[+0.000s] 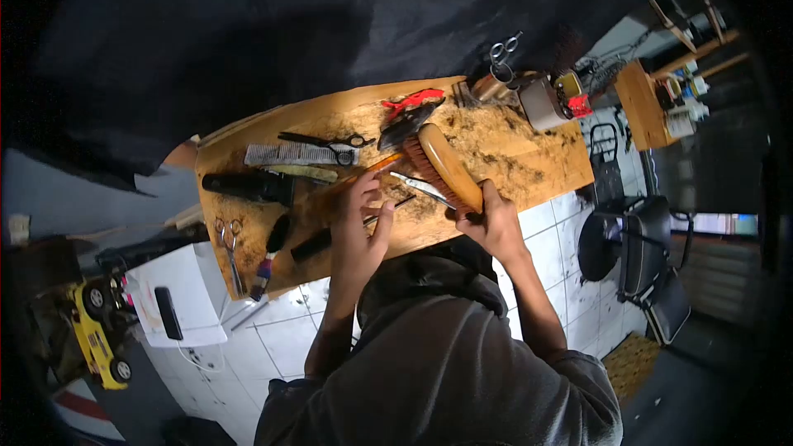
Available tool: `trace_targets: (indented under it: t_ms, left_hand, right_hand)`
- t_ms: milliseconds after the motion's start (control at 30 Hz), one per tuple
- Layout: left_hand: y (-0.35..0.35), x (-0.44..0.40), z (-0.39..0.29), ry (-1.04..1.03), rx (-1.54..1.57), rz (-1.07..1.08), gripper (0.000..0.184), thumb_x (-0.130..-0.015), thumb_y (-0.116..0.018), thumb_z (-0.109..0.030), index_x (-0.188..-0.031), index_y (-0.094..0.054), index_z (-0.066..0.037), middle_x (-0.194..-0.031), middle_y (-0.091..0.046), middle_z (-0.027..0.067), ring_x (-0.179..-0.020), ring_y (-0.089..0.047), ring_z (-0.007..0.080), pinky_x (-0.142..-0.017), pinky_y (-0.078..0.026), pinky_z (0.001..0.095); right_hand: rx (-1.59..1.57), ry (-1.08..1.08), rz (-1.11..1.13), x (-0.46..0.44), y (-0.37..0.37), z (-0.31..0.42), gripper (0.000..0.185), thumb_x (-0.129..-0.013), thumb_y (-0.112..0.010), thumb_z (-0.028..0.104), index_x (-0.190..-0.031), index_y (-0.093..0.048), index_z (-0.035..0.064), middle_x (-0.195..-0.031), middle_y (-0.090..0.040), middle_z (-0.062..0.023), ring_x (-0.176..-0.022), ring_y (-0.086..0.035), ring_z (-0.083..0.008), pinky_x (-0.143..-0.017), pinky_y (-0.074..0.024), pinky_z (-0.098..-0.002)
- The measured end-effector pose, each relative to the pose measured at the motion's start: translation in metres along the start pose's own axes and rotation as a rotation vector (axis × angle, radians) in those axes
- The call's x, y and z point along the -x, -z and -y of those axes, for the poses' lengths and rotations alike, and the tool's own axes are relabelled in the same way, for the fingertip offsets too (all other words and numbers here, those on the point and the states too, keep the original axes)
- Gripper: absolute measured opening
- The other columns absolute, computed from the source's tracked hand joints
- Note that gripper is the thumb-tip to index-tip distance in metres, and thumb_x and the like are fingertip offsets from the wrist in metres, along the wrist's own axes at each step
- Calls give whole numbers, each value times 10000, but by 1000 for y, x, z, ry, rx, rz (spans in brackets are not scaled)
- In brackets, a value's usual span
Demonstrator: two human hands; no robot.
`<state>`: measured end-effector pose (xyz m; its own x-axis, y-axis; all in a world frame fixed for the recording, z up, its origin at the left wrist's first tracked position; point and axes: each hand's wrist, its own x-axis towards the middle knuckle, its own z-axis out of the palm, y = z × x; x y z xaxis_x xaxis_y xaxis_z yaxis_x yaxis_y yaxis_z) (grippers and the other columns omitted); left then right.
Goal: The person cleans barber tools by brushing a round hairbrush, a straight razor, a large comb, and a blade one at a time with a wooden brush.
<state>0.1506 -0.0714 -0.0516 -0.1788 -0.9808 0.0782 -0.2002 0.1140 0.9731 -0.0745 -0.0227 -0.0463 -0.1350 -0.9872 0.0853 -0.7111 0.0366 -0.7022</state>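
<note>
1. Grey shirt [462,363] fills the foreground, with the bench [562,161] beyond.
2. Brush [446,167], above the bench, slants forward and leftward from the right grip [493,223], bristles facing left; that grip is closed around its near end.
3. Left grip [357,219], farther from the brush, is partly open, fingers loosely curled; whether it touches the orange stick [384,163] is unclear.

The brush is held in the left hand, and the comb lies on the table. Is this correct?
The hand is wrong: the head view shows the brush in the right hand. The comb does lie on the table.
</note>
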Motion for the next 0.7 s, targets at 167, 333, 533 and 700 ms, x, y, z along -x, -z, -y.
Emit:
trace_targets:
  t_ms: [167, 333, 533, 700]
  left_hand:
    - [19, -19, -25, 132, 26, 65, 324, -938, -578, -131, -1223, -541, 18, -1133, -590, 123, -934, -603, 144, -818, -499, 285]
    - [24, -52, -1, 327, 598, 464, 363, -945, -562, -108, -1276, -517, 35, -1213, -577, 89, -1036, -594, 163, -885, -492, 275]
    - [-28, -57, -26, 357, 1386, 1064, 419, -921, -588, -118, -1287, -470, 47, -1093, -599, 202, -877, -625, 213, -704, -515, 287]
    - [-48, -58, -2, 718, 882, 974, 369, -929, -590, -126, -1235, -488, 54, -993, -612, 189, -740, -585, 181, -620, -476, 278]
  right_hand:
    - [-28, 2, 51, -1, 39, 26, 335, -693, -726, 58, -947, -515, 2, -694, -604, -178, -664, -651, -330, -594, -502, -356]
    - [25, 111, 311, -7, 82, 39, 390, -696, -728, 146, -999, -507, 39, -650, -586, -190, -666, -623, -396, -583, -492, -436]
    - [112, 180, 475, -25, 96, 28, 468, -660, -753, 171, -1059, -531, 69, -663, -600, -156, -655, -622, -372, -580, -482, -410]
    - [36, 265, 323, -37, 108, 6, 452, -712, -765, 228, -1046, -526, 39, -802, -595, -198, -785, -615, -399, -675, -491, -452]
